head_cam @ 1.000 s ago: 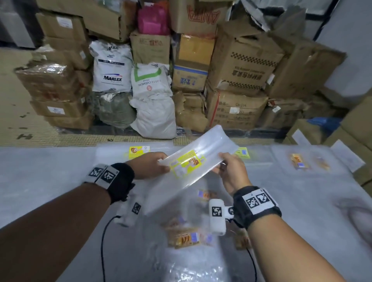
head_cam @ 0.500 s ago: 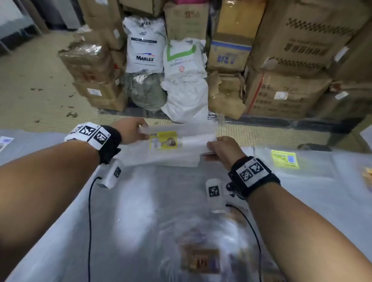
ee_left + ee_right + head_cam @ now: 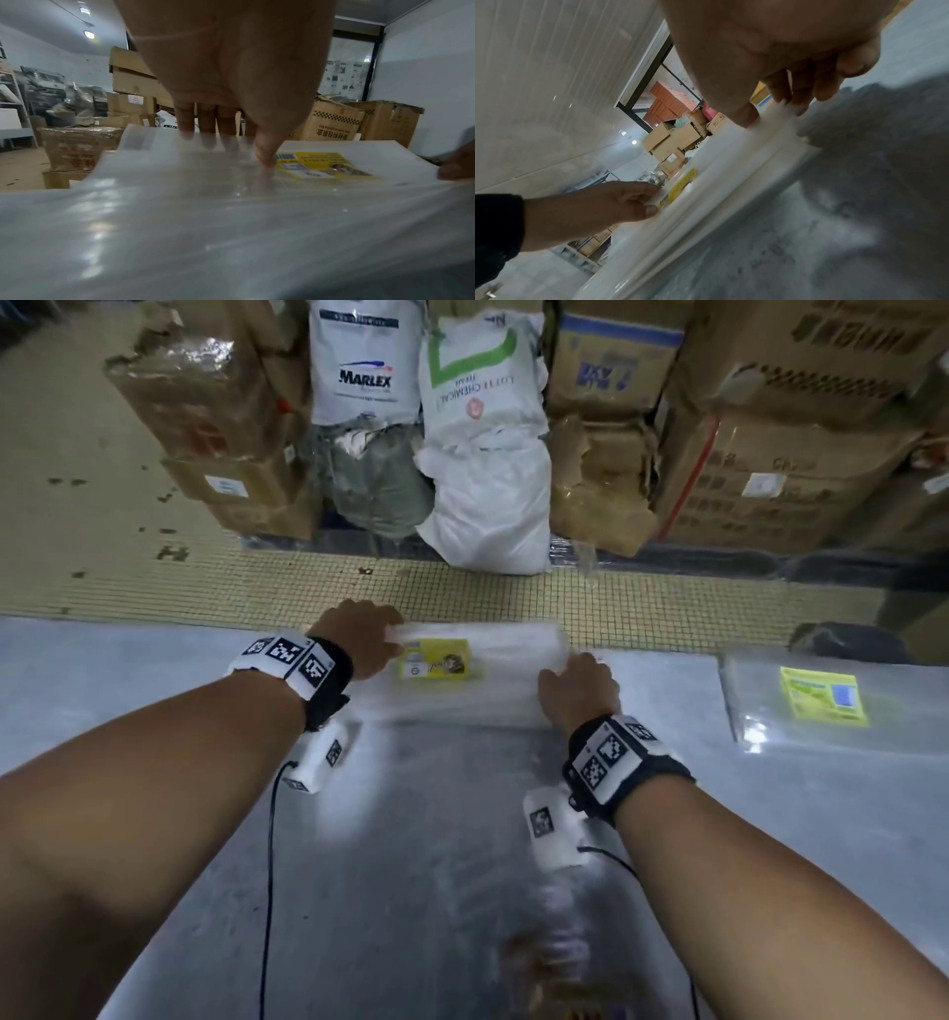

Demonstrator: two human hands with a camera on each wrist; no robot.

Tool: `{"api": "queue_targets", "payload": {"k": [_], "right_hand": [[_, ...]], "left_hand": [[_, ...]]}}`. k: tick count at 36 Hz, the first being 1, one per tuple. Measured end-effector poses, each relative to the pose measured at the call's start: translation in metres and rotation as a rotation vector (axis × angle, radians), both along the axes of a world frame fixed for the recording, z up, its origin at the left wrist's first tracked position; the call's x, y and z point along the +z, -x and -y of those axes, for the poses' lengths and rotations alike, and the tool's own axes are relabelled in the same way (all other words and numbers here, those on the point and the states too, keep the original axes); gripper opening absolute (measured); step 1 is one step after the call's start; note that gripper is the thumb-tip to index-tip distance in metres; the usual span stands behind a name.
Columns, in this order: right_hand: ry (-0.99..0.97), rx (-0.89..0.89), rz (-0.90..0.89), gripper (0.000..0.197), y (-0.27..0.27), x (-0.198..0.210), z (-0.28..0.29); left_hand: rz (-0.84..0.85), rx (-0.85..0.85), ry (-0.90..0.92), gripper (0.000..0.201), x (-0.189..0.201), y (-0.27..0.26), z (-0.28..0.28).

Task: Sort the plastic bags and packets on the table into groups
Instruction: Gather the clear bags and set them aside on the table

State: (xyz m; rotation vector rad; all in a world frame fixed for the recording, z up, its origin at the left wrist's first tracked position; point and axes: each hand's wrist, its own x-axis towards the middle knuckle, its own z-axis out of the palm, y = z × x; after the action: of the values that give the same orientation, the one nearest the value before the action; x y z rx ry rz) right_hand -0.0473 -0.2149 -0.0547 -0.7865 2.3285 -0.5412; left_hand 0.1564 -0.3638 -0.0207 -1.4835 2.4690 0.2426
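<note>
A stack of clear plastic bags lies flat at the far edge of the table, roughly midway along that edge, with a yellow label showing on its top face towards its left end. Both hands are on it. The left hand has the left end of the stack: in the left wrist view the thumb presses down on the top film just beside the label while the four fingers reach past the far edge, their tips blurred behind the plastic, so the end sits pinched between thumb and fingers. The right hand has the right end; in the right wrist view its thumb lies on top of the white edge and the curled fingers come round the far side of it, gripping the bags. The stack looks like several layers (the near edge in the right wrist view shows stepped folds).

Further along the far edge, towards the far right corner and well apart from the held stack, a second clear bag lies flat with its own yellow-and-blue label. At the near edge a blurred heap of packets with orange-brown print sits between the forearms; its details cannot be made out.
</note>
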Motion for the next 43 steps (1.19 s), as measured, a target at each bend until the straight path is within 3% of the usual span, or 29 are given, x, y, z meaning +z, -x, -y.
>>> {"api": "queue_targets", "payload": {"k": [5,10,15,23,27,31,33,36,43], "right_hand": [[-0.077,0.072,-0.089,0.047,-0.002,0.001,-0.006],[-0.122,0.048,-0.031,0.041,-0.006,0.015,-0.005],[-0.201,0.053,-0.043,0.046,-0.009,0.02,-0.004],[-0.24,0.079,-0.094,0.054,-0.011,0.015,-0.01],[-0.207,0.07,-0.057,0.057,-0.009,0.019,-0.013],[-0.197,0.068,-0.038,0.058,-0.008,0.027,-0.014],[-0.177,0.085,-0.024,0.057,-0.008,0.028,-0.013],[-0.145,0.101,0.017,0.051,-0.012,0.03,-0.01],[-0.12,0.078,0.05,0.047,-0.013,0.027,-0.009]], "left_hand": [[0.026,-0.051,-0.027,0.051,-0.001,0.0,0.0],[0.04,-0.104,-0.095,0.038,0.005,-0.003,0.001],[0.027,-0.156,-0.153,0.04,0.004,-0.004,0.002],[-0.097,-0.157,-0.038,0.044,0.0,-0.001,0.001],[-0.122,-0.199,-0.007,0.064,0.002,-0.005,0.005],[0.033,-0.334,-0.11,0.13,0.008,-0.018,-0.005],[0.173,-0.377,-0.119,0.15,0.006,-0.024,-0.008],[0.271,-0.362,-0.115,0.157,-0.001,-0.027,-0.009],[0.313,-0.382,-0.063,0.149,-0.008,-0.021,-0.007]]}}
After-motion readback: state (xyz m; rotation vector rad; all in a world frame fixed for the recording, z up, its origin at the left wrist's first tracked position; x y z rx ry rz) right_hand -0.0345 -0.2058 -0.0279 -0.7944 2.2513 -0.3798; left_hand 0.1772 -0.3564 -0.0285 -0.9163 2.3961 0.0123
